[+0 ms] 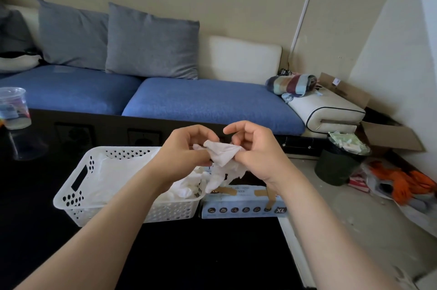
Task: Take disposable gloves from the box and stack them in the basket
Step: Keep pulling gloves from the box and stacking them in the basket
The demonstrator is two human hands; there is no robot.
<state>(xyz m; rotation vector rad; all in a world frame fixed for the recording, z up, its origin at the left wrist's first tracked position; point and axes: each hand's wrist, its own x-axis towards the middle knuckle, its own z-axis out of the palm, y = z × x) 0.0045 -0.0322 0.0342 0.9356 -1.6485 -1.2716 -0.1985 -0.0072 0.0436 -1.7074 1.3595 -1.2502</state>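
Observation:
A white disposable glove [222,156] hangs crumpled between both hands, above the gap between basket and box. My left hand [186,152] pinches its left edge and my right hand [255,150] pinches its right edge. The glove's fingers dangle down toward the glove box [243,204], a flat blue and white carton marked XL, partly hidden by my right wrist. To the left of the box stands a white perforated plastic basket [78,185] with several white gloves [184,187] lying in it. Both sit on a black table.
A clear plastic cup [14,107] stands at the table's far left. A blue sofa [189,98] with grey cushions runs behind the table. A dark bin [338,164], cardboard boxes and orange clutter [406,181] lie on the floor to the right.

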